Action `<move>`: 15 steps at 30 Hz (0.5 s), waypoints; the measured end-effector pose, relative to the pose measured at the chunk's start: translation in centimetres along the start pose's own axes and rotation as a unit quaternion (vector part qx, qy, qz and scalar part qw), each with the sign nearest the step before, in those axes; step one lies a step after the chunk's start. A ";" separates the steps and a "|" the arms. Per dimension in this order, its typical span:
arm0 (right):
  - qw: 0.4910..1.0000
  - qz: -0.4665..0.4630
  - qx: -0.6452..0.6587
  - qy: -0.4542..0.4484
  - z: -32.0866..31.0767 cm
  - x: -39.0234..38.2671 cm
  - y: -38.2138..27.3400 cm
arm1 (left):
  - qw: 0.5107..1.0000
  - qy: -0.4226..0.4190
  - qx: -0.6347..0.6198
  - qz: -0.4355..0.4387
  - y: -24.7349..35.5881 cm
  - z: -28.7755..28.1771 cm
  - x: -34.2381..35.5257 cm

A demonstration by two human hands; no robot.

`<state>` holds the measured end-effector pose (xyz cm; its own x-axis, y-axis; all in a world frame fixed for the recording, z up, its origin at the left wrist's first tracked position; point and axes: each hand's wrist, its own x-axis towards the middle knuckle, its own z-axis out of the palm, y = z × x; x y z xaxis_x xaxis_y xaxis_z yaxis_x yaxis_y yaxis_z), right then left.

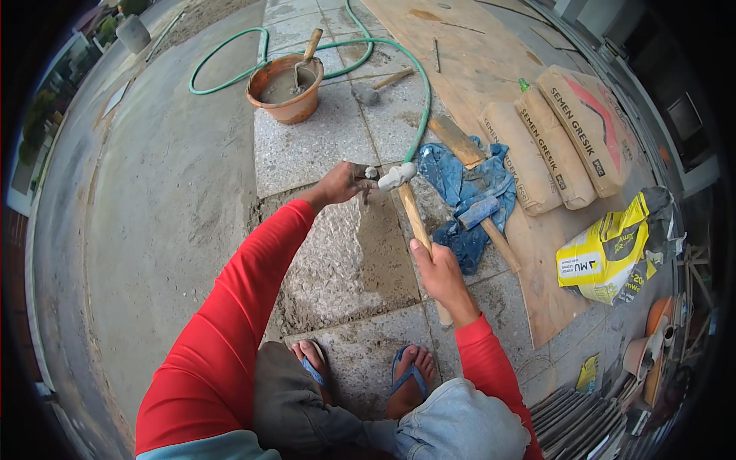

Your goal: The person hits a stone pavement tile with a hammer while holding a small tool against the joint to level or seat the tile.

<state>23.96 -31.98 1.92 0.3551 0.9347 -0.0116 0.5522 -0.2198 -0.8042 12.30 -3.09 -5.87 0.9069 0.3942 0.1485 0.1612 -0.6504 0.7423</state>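
My right hand [446, 282] is wrapped round the wooden handle of a hammer [414, 211], whose pale, cement-crusted head is raised in front of me. Close to the left of that head, my left hand [343, 184] grips a short metal chisel [371, 173]. Its rounded grey end shows above the fingers, but most of it is hidden. Below both hands lies a rough paving slab [322, 264], chipped pale on its left and coated with wet-looking mortar on its right. I cannot tell whether the chisel touches the slab.
An orange bucket [285, 115] of grey mortar holds a trowel [307, 57]. Behind it runs a green hose [422, 100]; a mallet [368, 93] lies nearby. To the right are a blue cloth [491, 184], a second hammer [491, 222], cement sacks [537, 146] and a yellow bag [606, 253].
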 end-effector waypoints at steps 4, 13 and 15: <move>0.947 0.068 0.311 0.033 -6.7 -1.0 -5.7 | 0.999 -0.001 -0.033 -0.033 -0.5 -0.7 0.0; 0.979 -0.059 0.130 0.145 -0.8 1.9 -2.2 | 0.996 -0.025 0.002 0.091 -0.4 0.3 0.7; 0.995 0.075 -0.053 -0.028 1.1 1.7 0.4 | 0.995 -0.068 0.027 0.072 -0.2 0.2 0.8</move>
<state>23.91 -30.18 0.95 0.3982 0.9029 -0.1621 0.5735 -0.3829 -0.7242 13.11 -2.78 -6.06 0.9660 0.2049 0.1576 0.0431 -0.7290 0.6831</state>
